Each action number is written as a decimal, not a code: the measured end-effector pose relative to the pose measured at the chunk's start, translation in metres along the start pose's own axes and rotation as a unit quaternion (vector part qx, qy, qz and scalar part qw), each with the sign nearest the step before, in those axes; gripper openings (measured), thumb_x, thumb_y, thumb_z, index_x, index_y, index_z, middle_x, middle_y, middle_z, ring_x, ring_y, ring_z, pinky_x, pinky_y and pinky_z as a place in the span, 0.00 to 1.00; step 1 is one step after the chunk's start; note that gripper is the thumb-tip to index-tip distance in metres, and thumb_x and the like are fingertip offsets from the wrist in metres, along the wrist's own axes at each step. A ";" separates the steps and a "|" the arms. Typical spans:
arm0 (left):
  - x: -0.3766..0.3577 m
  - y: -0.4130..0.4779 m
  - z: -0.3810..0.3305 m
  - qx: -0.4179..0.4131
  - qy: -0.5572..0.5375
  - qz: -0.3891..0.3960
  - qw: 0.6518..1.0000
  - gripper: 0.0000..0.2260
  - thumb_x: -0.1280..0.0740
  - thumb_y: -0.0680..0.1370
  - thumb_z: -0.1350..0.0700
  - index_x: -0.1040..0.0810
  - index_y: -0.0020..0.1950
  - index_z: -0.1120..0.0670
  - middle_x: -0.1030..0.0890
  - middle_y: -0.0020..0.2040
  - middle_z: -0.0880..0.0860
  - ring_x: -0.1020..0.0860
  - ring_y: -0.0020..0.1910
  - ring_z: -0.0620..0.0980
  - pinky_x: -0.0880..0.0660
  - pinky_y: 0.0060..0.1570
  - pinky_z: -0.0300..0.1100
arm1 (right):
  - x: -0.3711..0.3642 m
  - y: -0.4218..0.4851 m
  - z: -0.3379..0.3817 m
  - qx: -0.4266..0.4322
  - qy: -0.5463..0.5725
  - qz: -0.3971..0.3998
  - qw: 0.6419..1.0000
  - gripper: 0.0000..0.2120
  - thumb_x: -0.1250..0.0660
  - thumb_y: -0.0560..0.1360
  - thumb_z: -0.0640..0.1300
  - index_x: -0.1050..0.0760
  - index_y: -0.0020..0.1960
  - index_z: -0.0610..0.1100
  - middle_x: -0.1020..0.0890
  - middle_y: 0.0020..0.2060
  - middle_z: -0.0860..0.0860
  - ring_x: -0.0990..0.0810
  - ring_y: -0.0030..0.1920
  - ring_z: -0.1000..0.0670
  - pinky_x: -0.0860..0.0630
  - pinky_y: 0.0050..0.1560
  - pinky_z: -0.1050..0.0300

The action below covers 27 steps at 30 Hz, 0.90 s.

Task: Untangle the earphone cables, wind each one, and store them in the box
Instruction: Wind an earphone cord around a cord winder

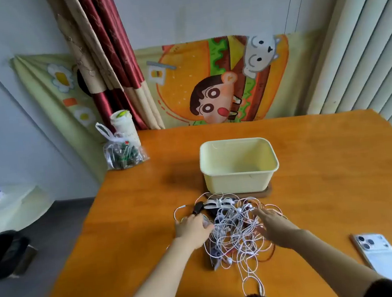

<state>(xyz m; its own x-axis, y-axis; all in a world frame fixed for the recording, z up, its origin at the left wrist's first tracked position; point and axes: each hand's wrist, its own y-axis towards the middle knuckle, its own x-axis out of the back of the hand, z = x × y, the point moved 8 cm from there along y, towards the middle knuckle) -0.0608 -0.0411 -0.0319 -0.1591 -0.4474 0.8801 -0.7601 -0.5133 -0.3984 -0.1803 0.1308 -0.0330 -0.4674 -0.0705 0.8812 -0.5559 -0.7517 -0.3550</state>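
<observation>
both hands are at a white tangle of cables lying on the table. the left hand rests on the tangle's left edge, knuckles up. its fingertips are tucked down among the loops, and i cannot tell whether they pinch a cable. the right hand lies on the right side, fingers spread and nearly straight, released, touching the wires without gripping; it is slightly blurred. most of the tangle sits between the two sets of fingers, with one loop trailing back toward the person. just beyond the fingertips stands the box, pale yellow and open-topped. a black plug lies just past the left fingers. a phone lies well right of the right hand.
</observation>
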 end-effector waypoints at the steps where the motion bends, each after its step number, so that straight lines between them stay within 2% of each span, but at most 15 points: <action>1: -0.010 -0.002 -0.003 -0.001 -0.002 0.019 1.000 0.18 0.43 0.80 0.41 0.25 0.60 0.52 0.22 0.60 0.50 0.26 0.62 0.53 0.38 0.66 0.52 | -0.009 0.001 0.003 0.003 -0.006 0.018 1.000 0.25 0.41 0.80 0.45 0.45 0.75 0.47 0.38 0.73 0.49 0.34 0.70 0.48 0.31 0.66 0.54; 3: -0.029 -0.002 -0.007 -0.002 -0.001 0.036 0.999 0.16 0.39 0.79 0.43 0.25 0.59 0.52 0.21 0.57 0.51 0.24 0.58 0.54 0.32 0.62 0.51 | -0.017 0.004 0.007 0.004 -0.003 0.032 0.999 0.27 0.41 0.80 0.43 0.47 0.76 0.48 0.39 0.74 0.49 0.34 0.70 0.47 0.30 0.65 0.55; 5: -0.036 -0.004 -0.006 0.009 -0.017 0.026 0.999 0.12 0.36 0.79 0.47 0.24 0.58 0.53 0.19 0.53 0.52 0.22 0.52 0.53 0.26 0.54 0.47 | -0.020 0.007 0.016 0.009 0.001 0.033 0.999 0.27 0.41 0.80 0.41 0.47 0.76 0.49 0.38 0.73 0.49 0.34 0.69 0.48 0.31 0.64 0.56; 7: -0.037 -0.001 -0.007 0.007 -0.050 0.006 0.999 0.08 0.37 0.80 0.50 0.21 0.50 0.53 0.19 0.46 0.52 0.22 0.44 0.51 0.27 0.42 0.42 | -0.019 0.012 0.026 0.028 0.009 0.028 0.999 0.28 0.41 0.80 0.41 0.47 0.76 0.50 0.39 0.74 0.50 0.37 0.71 0.49 0.34 0.67 0.56; 8: -0.033 0.000 -0.010 -0.002 -0.085 -0.005 0.996 0.09 0.38 0.81 0.51 0.22 0.44 0.53 0.20 0.42 0.52 0.23 0.39 0.50 0.29 0.38 0.42 | -0.016 0.014 0.032 0.045 0.015 0.014 0.999 0.27 0.42 0.80 0.42 0.47 0.76 0.50 0.39 0.74 0.51 0.38 0.72 0.50 0.36 0.68 0.56; 9: -0.030 0.000 -0.015 -0.015 -0.127 -0.006 0.992 0.12 0.39 0.81 0.52 0.24 0.39 0.53 0.21 0.39 0.53 0.24 0.37 0.50 0.29 0.37 0.43 | -0.013 0.016 0.039 0.060 0.025 0.001 0.998 0.26 0.42 0.81 0.44 0.46 0.76 0.51 0.39 0.74 0.52 0.39 0.72 0.50 0.38 0.70 0.55; 11: -0.014 -0.002 -0.031 -0.051 -0.196 -0.017 0.979 0.14 0.41 0.82 0.54 0.27 0.37 0.53 0.23 0.36 0.53 0.24 0.37 0.50 0.26 0.41 0.45 | -0.005 0.019 0.052 0.096 0.051 -0.030 0.994 0.22 0.45 0.82 0.47 0.43 0.75 0.49 0.36 0.72 0.52 0.37 0.71 0.51 0.39 0.70 0.55; 13: 0.011 -0.007 -0.048 -0.089 -0.226 -0.050 0.969 0.14 0.43 0.82 0.55 0.26 0.39 0.54 0.24 0.35 0.52 0.24 0.36 0.49 0.26 0.44 0.47 | 0.006 0.023 0.062 0.114 0.093 -0.064 0.987 0.17 0.47 0.82 0.47 0.34 0.69 0.46 0.27 0.65 0.49 0.29 0.63 0.50 0.32 0.62 0.57; 15: 0.035 -0.009 -0.060 -0.118 -0.261 -0.087 0.954 0.13 0.43 0.82 0.57 0.23 0.42 0.56 0.25 0.35 0.50 0.26 0.33 0.45 0.25 0.44 0.47 | 0.019 0.025 0.064 0.108 0.133 -0.103 0.980 0.11 0.46 0.82 0.48 0.28 0.57 0.45 0.21 0.52 0.47 0.24 0.49 0.49 0.28 0.49 0.56; 17: 0.057 -0.010 -0.064 -0.136 -0.304 -0.124 0.935 0.10 0.41 0.82 0.58 0.20 0.47 0.57 0.24 0.36 0.47 0.26 0.32 0.41 0.25 0.36 0.40 | 0.035 0.024 0.060 0.102 0.151 -0.140 0.973 0.09 0.43 0.81 0.47 0.26 0.47 0.45 0.20 0.42 0.50 0.23 0.41 0.50 0.28 0.42 0.55; 19: 0.071 -0.011 -0.062 -0.145 -0.324 -0.153 0.922 0.08 0.38 0.81 0.57 0.20 0.48 0.57 0.25 0.34 0.44 0.29 0.29 0.40 0.33 0.29 0.33 | 0.055 0.021 0.054 0.097 0.175 -0.170 0.965 0.10 0.41 0.80 0.44 0.27 0.41 0.47 0.20 0.35 0.53 0.22 0.36 0.52 0.27 0.40 0.55; 21: 0.070 -0.010 -0.057 -0.145 -0.324 -0.147 0.923 0.07 0.37 0.80 0.56 0.21 0.47 0.57 0.27 0.31 0.44 0.31 0.27 0.40 0.36 0.28 0.33 | 0.080 0.014 0.046 0.076 0.228 -0.207 0.948 0.11 0.42 0.80 0.42 0.27 0.40 0.46 0.20 0.31 0.53 0.24 0.29 0.58 0.28 0.36 0.58; 23: 0.056 -0.009 -0.050 -0.129 -0.329 -0.102 0.930 0.08 0.39 0.81 0.55 0.22 0.46 0.55 0.29 0.29 0.45 0.32 0.27 0.43 0.34 0.30 0.36 | 0.105 0.007 0.039 0.056 0.298 -0.236 0.923 0.12 0.44 0.81 0.43 0.26 0.42 0.43 0.20 0.29 0.51 0.26 0.26 0.60 0.30 0.34 0.61; 25: 0.035 -0.008 -0.039 -0.098 -0.359 -0.049 0.927 0.11 0.42 0.83 0.55 0.24 0.43 0.53 0.31 0.28 0.47 0.32 0.28 0.45 0.30 0.33 0.42 | 0.128 0.000 0.034 0.052 0.380 -0.260 0.886 0.13 0.45 0.82 0.44 0.26 0.43 0.42 0.21 0.28 0.48 0.24 0.26 0.59 0.27 0.33 0.64; 27: 0.016 -0.008 -0.027 -0.072 -0.357 -0.019 0.931 0.13 0.45 0.83 0.56 0.27 0.41 0.53 0.31 0.28 0.49 0.31 0.28 0.45 0.28 0.36 0.41 | 0.151 -0.005 0.024 0.053 0.462 -0.294 0.835 0.14 0.47 0.82 0.43 0.27 0.42 0.43 0.23 0.27 0.47 0.23 0.25 0.55 0.24 0.32 0.61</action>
<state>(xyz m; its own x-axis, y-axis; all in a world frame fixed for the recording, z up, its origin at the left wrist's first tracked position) -0.0738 -0.0246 -0.0074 0.2897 -0.8297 0.4772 -0.8416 -0.4583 -0.2857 -0.2316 0.1082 0.1094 -0.4925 0.8308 0.2590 -0.8353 -0.5349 0.1273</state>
